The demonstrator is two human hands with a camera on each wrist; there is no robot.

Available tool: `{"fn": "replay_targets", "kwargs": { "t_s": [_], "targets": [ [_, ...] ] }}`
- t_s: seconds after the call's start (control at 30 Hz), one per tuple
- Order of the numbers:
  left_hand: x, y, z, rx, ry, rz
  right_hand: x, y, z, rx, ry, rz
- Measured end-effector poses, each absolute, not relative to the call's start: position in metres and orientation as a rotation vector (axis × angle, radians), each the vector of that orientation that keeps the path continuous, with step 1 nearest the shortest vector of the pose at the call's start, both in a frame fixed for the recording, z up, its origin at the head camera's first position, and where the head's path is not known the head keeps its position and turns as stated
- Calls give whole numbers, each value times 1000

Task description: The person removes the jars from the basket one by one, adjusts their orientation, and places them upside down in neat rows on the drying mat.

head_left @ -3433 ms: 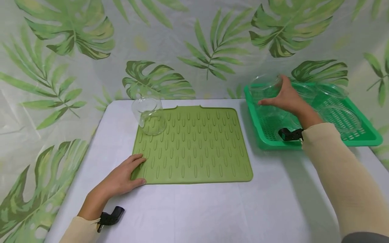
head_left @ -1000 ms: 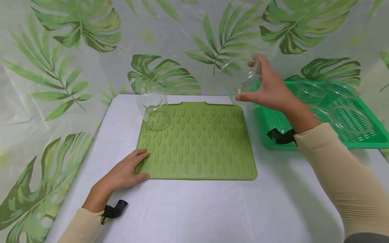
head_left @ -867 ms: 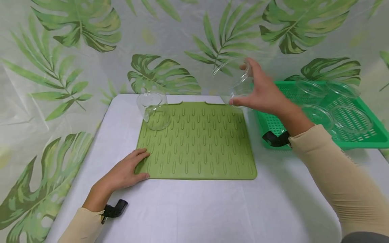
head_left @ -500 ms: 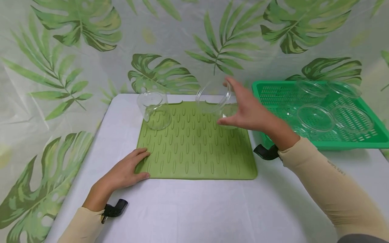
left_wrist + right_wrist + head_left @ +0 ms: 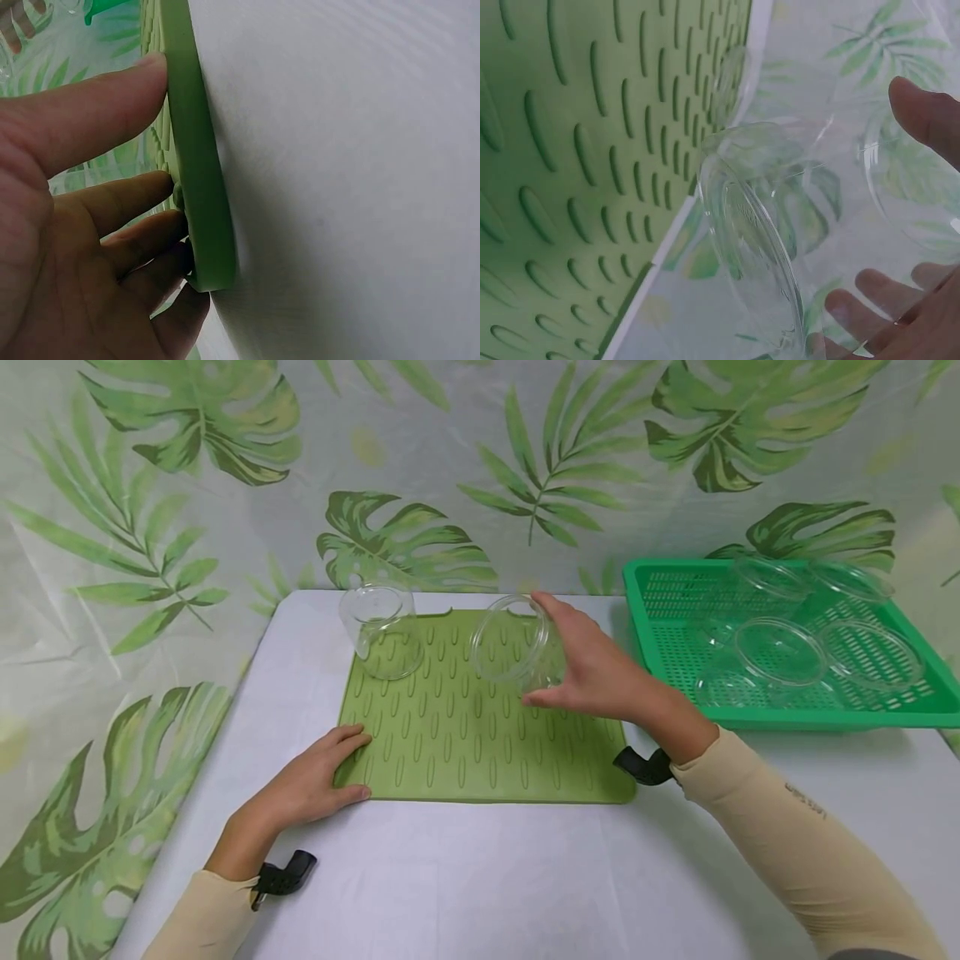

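A clear glass cup point(image 5: 517, 647) with a thick rim hangs over the green ribbed mat point(image 5: 465, 735), tilted with its mouth toward the left. My right hand point(image 5: 600, 664) grips its side, thumb near and fingers on the far side. In the right wrist view the cup's rim point(image 5: 757, 217) faces the mat. My left hand point(image 5: 307, 781) rests on the mat's front left corner; in the left wrist view its thumb point(image 5: 112, 112) and fingertips touch the mat. Another clear glass cup point(image 5: 386, 635) stands upside down at the mat's back left corner.
At the right a green perforated basket point(image 5: 750, 720) holds several clear glass cups point(image 5: 780, 652). A white cloth point(image 5: 487, 877) covers the table, and a leaf-patterned sheet point(image 5: 420, 427) hangs behind it.
My right hand has lifted the glass cup out of the basket, carried it left and lowered it over the mat. The left hand stays on the mat's corner.
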State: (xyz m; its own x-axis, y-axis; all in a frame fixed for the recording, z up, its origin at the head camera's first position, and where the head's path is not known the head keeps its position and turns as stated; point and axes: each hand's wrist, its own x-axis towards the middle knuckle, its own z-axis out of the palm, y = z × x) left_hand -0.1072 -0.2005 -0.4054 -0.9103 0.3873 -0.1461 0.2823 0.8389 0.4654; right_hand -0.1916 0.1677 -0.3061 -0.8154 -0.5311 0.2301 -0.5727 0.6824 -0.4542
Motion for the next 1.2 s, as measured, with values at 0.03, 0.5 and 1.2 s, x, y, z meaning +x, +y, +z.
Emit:
{"fn": "replay_targets", "kwargs": {
  "t_s": [0.03,0.5,1.2],
  "targets": [
    [-107,-201,-405,512,2784,652,-192,168,-306,926,-2803,794],
    [-106,-201,-404,513,2777,664,-193,169,-306,937,-2755,749],
    [-112,-198,-373,506,2881,676,-191,174,-301,918,-2784,718]
  ]
}}
